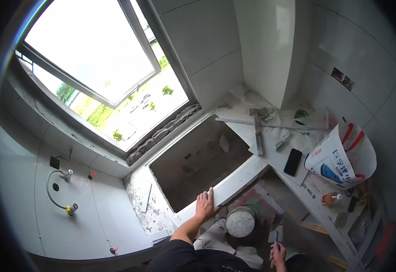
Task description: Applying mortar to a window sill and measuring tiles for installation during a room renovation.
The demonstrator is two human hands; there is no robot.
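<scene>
My left hand (204, 205) rests with its fingers laid over the white front ledge (232, 183) of a rectangular cut-out (191, 161) in the counter. Low at the right, my right hand (277, 254) is closed on the handle (276, 235) of what looks like a trowel, its grey blade pointing away from me. A round white-topped bucket (239, 222) stands below the ledge, between my hands.
Loose tools, including a hammer-like tool (258, 131) and metal straightedge (234, 120), lie on the right counter beside a black phone (293, 162), white bag (327, 163) and bottle (330, 198). An open window (98, 54) is ahead-left. Valves (72, 208) protrude from the left wall.
</scene>
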